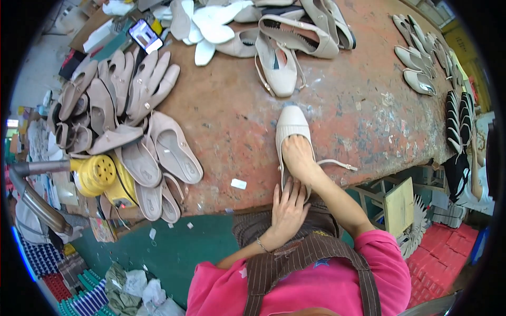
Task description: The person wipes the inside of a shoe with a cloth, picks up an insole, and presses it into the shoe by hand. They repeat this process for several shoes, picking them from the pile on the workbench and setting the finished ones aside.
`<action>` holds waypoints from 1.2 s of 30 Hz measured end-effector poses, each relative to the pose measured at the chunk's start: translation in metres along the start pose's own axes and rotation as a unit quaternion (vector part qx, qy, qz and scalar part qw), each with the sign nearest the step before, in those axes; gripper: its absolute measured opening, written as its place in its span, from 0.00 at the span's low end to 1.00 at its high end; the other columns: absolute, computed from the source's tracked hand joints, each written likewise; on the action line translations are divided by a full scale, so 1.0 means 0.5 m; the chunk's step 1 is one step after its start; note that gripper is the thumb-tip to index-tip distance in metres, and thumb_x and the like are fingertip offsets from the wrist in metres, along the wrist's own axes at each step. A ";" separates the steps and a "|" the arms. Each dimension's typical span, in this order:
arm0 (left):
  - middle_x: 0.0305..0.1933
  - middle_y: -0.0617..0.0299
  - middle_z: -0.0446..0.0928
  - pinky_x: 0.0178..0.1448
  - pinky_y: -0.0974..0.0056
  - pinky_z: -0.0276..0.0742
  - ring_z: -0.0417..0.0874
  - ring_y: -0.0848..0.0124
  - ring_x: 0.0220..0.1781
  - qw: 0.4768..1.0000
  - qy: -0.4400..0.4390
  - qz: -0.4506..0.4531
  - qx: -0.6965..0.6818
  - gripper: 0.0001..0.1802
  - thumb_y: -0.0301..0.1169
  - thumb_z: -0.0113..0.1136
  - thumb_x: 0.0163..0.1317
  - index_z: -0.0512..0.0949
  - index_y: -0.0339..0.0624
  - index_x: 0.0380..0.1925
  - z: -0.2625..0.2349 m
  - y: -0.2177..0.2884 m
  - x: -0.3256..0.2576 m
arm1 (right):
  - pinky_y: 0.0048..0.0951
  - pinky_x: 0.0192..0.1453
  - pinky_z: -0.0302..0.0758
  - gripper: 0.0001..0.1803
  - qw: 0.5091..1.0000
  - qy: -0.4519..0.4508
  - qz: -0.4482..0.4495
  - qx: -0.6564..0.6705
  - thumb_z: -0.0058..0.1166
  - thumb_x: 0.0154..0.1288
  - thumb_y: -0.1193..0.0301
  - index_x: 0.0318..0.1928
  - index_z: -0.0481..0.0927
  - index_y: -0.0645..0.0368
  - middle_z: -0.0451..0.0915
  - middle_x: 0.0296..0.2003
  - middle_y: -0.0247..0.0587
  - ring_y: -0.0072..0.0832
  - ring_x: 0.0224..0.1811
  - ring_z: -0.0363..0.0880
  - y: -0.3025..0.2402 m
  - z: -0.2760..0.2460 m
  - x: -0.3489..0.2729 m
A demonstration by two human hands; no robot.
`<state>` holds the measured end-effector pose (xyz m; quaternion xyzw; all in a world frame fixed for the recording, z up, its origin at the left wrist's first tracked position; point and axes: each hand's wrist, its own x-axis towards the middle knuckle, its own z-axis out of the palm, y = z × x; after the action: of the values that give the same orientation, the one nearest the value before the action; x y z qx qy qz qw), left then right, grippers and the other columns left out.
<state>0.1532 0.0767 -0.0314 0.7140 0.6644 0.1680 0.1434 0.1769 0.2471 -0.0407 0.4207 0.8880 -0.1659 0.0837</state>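
Observation:
A beige slingback shoe [293, 121] with a pleated band across its front lies in front of me, toe pointing away. My right hand [299, 157] reaches into its opening; the fingertips are hidden under the upper. My left hand [288, 211] rests over the heel end near the table edge, its fingers stretched out and slightly apart. A loose thin strap [337, 164] trails to the right of the shoe. Just beyond the toe stands another beige slingback shoe [278, 73], its strap spread to both sides.
Many beige shoes [176, 147] are piled on the left of the worn table [221, 105], near a yellow round device [97, 175]. White shoe-shaped pieces [213, 29] and a lit phone [145, 36] lie at the back. More shoes [419, 81] line the right edge. A white scrap [239, 184] lies left of my hands.

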 end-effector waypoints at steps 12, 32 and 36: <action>0.58 0.56 0.77 0.64 0.58 0.72 0.81 0.63 0.53 0.800 0.229 -0.195 -0.519 0.23 0.28 0.68 0.39 0.80 0.36 0.40 -0.304 -0.255 0.057 | 0.42 0.46 0.79 0.25 0.910 0.357 0.027 0.210 0.59 0.64 0.64 0.60 0.77 0.60 0.83 0.45 0.51 0.44 0.47 0.83 0.148 -0.213 0.131; 0.70 0.31 0.61 0.77 0.55 0.56 0.62 0.44 0.74 0.936 0.220 -0.262 -0.083 0.62 0.57 0.73 0.49 0.53 0.23 0.70 -0.440 -0.788 0.578 | 0.47 0.38 0.78 0.31 0.965 0.184 -0.057 0.180 0.53 0.51 0.78 0.60 0.78 0.52 0.83 0.32 0.52 0.49 0.33 0.83 0.173 -0.237 0.191; 0.71 0.29 0.59 0.77 0.55 0.56 0.60 0.44 0.75 0.898 0.290 -0.329 -0.041 0.72 0.58 0.78 0.40 0.45 0.24 0.72 -0.369 -0.884 0.709 | 0.40 0.37 0.79 0.26 0.977 0.053 -0.113 0.171 0.57 0.55 0.76 0.58 0.80 0.54 0.84 0.31 0.49 0.44 0.30 0.83 0.179 -0.267 0.134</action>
<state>-0.3030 0.4604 -0.0365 0.3678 0.8660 0.3381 0.0209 0.2025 0.3969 0.0441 0.3343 0.8913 -0.3011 -0.0556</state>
